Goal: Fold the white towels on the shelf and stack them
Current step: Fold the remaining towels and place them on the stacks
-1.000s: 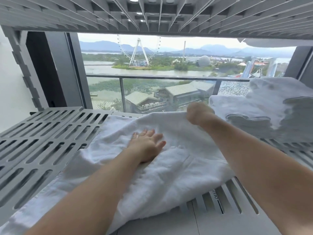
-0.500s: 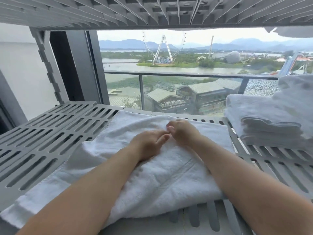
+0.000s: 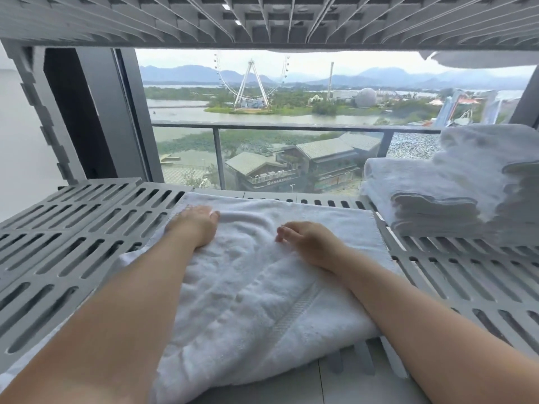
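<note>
A white towel (image 3: 256, 287) lies folded over on the grey slatted shelf (image 3: 73, 243), stretching from the front edge to the back. My left hand (image 3: 195, 225) rests flat on the towel's far left part, fingers straight. My right hand (image 3: 306, 239) lies on the towel's middle with fingers loosely bent, pointing left, holding nothing. A stack of folded white towels (image 3: 437, 199) stands at the right back of the shelf.
Another slatted shelf (image 3: 262, 18) hangs low overhead, with a white towel edge (image 3: 481, 58) showing at its right. A grey upright post (image 3: 43, 112) stands at the left back. Behind the shelf is a window with a balcony rail (image 3: 291, 128).
My right hand brought the towel's far edge over toward the middle and let it go. My hands, touching half a second ago, have parted; the left slid toward the far left corner.
</note>
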`<action>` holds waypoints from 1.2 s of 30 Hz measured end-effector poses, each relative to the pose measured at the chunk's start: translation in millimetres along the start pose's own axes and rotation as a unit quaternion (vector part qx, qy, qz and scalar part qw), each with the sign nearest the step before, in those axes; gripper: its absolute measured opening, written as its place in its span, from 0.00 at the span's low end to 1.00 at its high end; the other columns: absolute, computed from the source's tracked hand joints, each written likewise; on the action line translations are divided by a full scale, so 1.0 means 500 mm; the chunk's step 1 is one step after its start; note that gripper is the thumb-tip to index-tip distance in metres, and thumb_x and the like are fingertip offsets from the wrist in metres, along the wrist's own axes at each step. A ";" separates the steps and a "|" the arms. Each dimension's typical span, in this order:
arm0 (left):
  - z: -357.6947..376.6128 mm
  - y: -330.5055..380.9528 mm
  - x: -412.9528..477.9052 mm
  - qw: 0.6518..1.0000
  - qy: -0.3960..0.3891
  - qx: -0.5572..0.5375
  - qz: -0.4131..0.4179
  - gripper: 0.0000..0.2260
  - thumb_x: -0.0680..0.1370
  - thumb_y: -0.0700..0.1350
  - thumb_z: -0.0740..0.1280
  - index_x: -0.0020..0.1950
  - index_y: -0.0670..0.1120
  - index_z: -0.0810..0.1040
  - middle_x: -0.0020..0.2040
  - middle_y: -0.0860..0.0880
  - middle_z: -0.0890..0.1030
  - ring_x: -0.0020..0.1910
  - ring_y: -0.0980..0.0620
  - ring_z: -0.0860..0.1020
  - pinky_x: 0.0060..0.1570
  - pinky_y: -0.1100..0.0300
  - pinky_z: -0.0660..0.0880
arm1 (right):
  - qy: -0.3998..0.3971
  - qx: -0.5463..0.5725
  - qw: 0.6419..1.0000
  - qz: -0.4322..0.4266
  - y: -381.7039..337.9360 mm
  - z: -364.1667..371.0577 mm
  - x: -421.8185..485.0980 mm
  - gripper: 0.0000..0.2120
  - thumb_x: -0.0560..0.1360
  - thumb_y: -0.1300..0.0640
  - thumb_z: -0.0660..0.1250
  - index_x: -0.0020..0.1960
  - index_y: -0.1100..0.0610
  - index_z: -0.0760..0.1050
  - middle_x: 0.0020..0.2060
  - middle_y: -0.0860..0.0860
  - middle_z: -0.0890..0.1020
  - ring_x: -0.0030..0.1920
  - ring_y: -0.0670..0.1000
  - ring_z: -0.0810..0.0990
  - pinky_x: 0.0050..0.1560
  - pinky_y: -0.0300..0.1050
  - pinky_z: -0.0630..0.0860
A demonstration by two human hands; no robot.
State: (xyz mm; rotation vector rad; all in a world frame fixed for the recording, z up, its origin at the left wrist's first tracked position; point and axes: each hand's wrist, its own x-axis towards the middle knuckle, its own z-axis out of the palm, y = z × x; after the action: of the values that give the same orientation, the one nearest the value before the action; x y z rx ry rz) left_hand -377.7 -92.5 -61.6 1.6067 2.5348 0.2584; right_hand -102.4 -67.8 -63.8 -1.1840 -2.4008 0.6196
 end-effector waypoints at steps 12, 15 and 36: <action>0.005 0.018 -0.021 0.996 0.035 0.061 -0.062 0.26 0.82 0.45 0.51 0.81 0.42 0.57 0.81 0.39 0.58 0.80 0.42 0.57 0.77 0.48 0.56 | 0.200 -0.153 0.968 0.002 -0.047 0.041 -0.129 0.10 0.77 0.43 0.64 0.46 0.49 0.77 0.42 0.46 0.79 0.46 0.49 0.76 0.44 0.47 0.75; 0.004 0.046 -0.063 0.999 0.016 0.029 0.008 0.23 0.82 0.45 0.54 0.77 0.44 0.63 0.76 0.40 0.66 0.75 0.40 0.65 0.73 0.46 0.63 | 0.208 -0.194 0.958 0.041 -0.051 0.040 -0.133 0.16 0.77 0.40 0.62 0.43 0.51 0.78 0.41 0.48 0.78 0.41 0.51 0.76 0.40 0.45 0.71; -0.055 0.024 -0.540 0.966 -0.046 -0.129 0.220 0.29 0.80 0.67 0.58 0.34 0.44 0.73 0.32 0.47 0.75 0.32 0.49 0.72 0.36 0.53 0.67 | 0.297 -0.085 0.950 -0.029 -0.158 0.009 -0.448 0.17 0.79 0.38 0.61 0.48 0.51 0.76 0.35 0.48 0.82 0.37 0.54 0.80 0.36 0.45 0.74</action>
State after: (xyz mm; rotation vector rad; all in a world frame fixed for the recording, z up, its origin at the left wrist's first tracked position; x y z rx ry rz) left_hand -257.7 -334.0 -27.6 1.9938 1.9526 0.5203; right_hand -28.2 -293.3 -57.6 -1.1557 -1.9817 0.0141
